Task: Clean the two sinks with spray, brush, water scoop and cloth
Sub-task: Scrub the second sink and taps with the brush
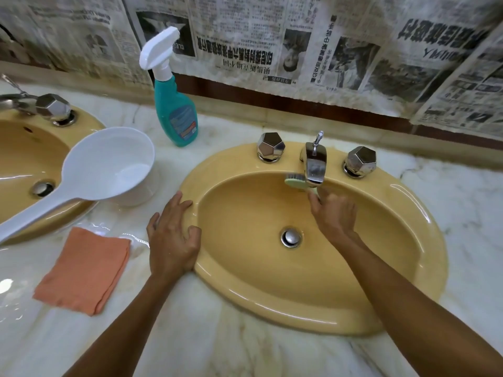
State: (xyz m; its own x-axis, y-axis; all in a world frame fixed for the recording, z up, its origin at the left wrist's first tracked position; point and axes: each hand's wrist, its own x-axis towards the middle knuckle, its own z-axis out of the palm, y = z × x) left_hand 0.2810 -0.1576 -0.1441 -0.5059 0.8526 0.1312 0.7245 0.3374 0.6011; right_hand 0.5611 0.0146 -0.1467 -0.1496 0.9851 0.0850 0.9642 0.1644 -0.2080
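Scrubbing step on sink 2 [424, 213]: right hand [336, 213] grips the brush [295, 180] under the faucet [315, 165], left hand [174, 235] spread open on the rim, so next likely calls for the scoop [106, 167] waiting nearby.

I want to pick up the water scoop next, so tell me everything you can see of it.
The water scoop is glossy white, plastic by its look, with a deep round bowl on a raised foot and a long handle. It stands upright on the marble counter between the two sinks. A little water lies in its bowl. The handle runs down and left across the rim of the left sink and leaves the picture. Neither hand touches it; the orange cloth lies nearer the camera, apart from it.
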